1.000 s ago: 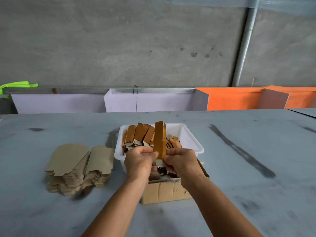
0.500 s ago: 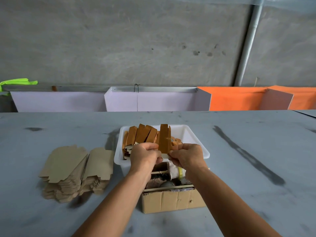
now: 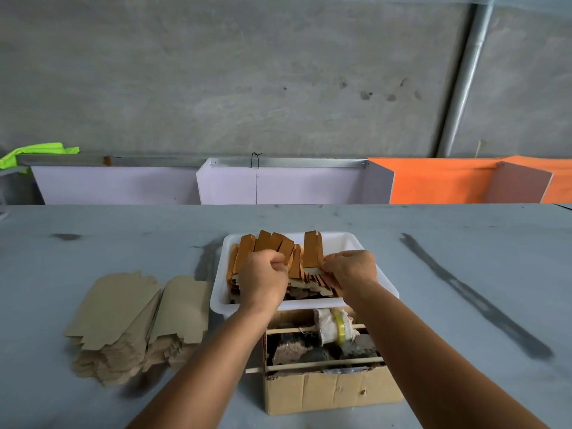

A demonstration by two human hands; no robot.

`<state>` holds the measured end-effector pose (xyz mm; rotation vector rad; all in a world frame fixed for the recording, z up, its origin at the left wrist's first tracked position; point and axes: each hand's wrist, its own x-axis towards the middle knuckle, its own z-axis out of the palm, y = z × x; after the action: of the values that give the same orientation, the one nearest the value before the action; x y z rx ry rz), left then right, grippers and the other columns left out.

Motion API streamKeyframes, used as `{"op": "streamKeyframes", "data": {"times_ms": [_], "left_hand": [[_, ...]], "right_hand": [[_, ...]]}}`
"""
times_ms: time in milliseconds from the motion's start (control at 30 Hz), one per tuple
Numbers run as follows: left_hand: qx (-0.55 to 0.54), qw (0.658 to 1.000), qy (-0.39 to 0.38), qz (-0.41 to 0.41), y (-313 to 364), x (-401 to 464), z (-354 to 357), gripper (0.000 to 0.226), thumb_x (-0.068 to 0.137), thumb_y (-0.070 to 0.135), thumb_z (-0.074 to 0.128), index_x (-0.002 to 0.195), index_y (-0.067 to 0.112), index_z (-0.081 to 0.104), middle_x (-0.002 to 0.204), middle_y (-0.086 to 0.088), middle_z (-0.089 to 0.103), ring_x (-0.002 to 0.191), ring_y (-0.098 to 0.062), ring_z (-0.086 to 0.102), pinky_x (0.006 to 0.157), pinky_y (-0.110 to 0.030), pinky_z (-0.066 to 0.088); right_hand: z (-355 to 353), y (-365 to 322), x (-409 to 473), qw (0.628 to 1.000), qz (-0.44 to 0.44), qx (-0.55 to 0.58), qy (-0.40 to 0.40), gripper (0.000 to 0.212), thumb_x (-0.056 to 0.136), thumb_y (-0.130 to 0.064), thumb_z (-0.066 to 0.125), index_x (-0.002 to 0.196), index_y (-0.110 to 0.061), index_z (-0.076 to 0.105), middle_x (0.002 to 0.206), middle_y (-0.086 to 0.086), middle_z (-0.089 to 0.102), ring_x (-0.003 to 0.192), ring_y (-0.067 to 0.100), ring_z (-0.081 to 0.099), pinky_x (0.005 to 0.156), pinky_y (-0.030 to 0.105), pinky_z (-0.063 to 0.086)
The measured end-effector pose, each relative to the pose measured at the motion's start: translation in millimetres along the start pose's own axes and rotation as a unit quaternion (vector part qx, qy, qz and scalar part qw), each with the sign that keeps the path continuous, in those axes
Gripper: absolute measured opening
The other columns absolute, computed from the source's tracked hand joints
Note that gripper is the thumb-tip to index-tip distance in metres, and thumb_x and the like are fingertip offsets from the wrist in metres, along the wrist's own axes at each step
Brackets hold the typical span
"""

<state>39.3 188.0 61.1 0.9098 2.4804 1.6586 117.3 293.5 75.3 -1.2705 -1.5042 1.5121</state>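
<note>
White plastic tub: brown cardboard sleeves on end. Cardboard box: dark scraps, white cloth. Right hand pinches upright sleeve at its base; left hand curled among others, grip unclear.

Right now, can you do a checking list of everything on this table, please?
Surface: grey table, dark smears.
Job's things: white tub holding brown pieces; one upright brown piece.
Clutter: flat cardboard blanks left; cardboard box with cloth, yellow tape roll.
Grippers: left hand curled among the pieces, grip unclear; right hand pinches the upright piece's foot.
Cables: only a thin wire on the back rail.
Surroundings: concrete wall, pipe, white panel, orange panel.
</note>
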Motion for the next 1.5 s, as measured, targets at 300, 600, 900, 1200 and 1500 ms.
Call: {"op": "streamKeyframes", "data": {"times_ms": [300,600,900,1200,1500], "left_hand": [[0.186,0.977,-0.021,0.099,-24,15,2,0.029,0.092,0.014,0.057,0.119,0.019,0.064,0.126,0.004,0.058,0.119,-0.013,0.047,0.093,-0.022,0.04],[0.226,0.963,-0.094,0.116,-33,13,10,0.037,0.094,0.017,0.054,0.131,0.018,0.054,0.137,0.002,0.047,0.129,-0.014,0.038,0.102,-0.025,0.035],[0.276,0.939,-0.09,0.182,-36,11,11,0.05,0.089,-0.001,0.056,0.135,0.014,0.049,0.135,0.0,0.044,0.124,-0.015,0.043,0.099,-0.022,0.04],[0.398,0.889,-0.098,0.204,-32,26,14,0.03,0.085,0.01,0.068,0.114,0.015,0.065,0.111,0.0,0.056,0.102,-0.016,0.05,0.079,-0.025,0.042],[0.429,0.872,-0.104,0.212,-33,37,24,0.029,0.082,0.013,0.071,0.11,0.014,0.065,0.104,-0.001,0.056,0.098,-0.017,0.049,0.075,-0.026,0.041]], "right_hand": [[33,7,36,0.988,-0.016,-0.152,-0.001,0.013,0.08,0.001,0.057,0.087,-0.001,0.067,0.077,0.014,0.065,0.065,0.024,0.059,0.068,0.031,0.053],[35,17,40,0.949,-0.131,-0.283,-0.036,0.017,0.081,-0.005,0.058,0.087,0.0,0.073,0.089,0.016,0.072,0.077,0.027,0.068,0.076,0.044,0.058],[19,23,41,0.885,-0.234,-0.379,-0.139,0.042,0.068,-0.03,0.083,0.108,-0.021,0.071,0.107,0.0,0.067,0.087,0.017,0.061,0.079,0.028,0.052],[21,29,42,0.849,-0.295,-0.417,-0.133,0.03,0.08,-0.021,0.074,0.11,-0.019,0.07,0.119,-0.002,0.065,0.099,0.015,0.06,0.089,0.027,0.05],[26,35,50,0.841,-0.293,-0.437,-0.127,0.03,0.082,-0.016,0.071,0.111,-0.022,0.069,0.119,0.002,0.062,0.102,0.018,0.058,0.088,0.027,0.048]]}}
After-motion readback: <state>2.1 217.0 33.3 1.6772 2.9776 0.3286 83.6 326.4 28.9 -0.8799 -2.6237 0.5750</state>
